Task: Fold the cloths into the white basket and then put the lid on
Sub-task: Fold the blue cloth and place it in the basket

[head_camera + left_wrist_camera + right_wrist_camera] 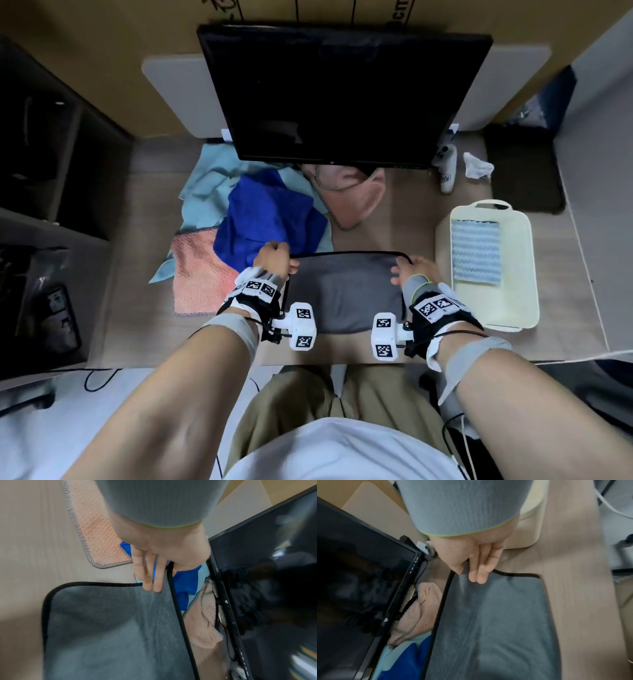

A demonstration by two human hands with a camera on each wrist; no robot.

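Note:
A grey cloth [346, 291] with black trim lies spread on the desk in front of me. My left hand [274, 260] pinches its far left corner [164, 588], thumb under the edge and fingers on top. My right hand [414, 270] pinches the far right corner [471, 574] the same way. The white basket [527, 274] stands at the right with a folded blue-and-white cloth [476, 251] inside. More cloths are heaped beyond: a blue cloth [270, 216], a light blue cloth [205, 181], an orange cloth [198, 277] and a pink cloth [352, 198]. No lid is identifiable.
A black monitor [342, 96] leans over the far part of the desk, close above the heap. A white bottle [447, 168] and crumpled tissue [478, 166] lie behind the basket. A dark mat [524, 171] sits at the far right.

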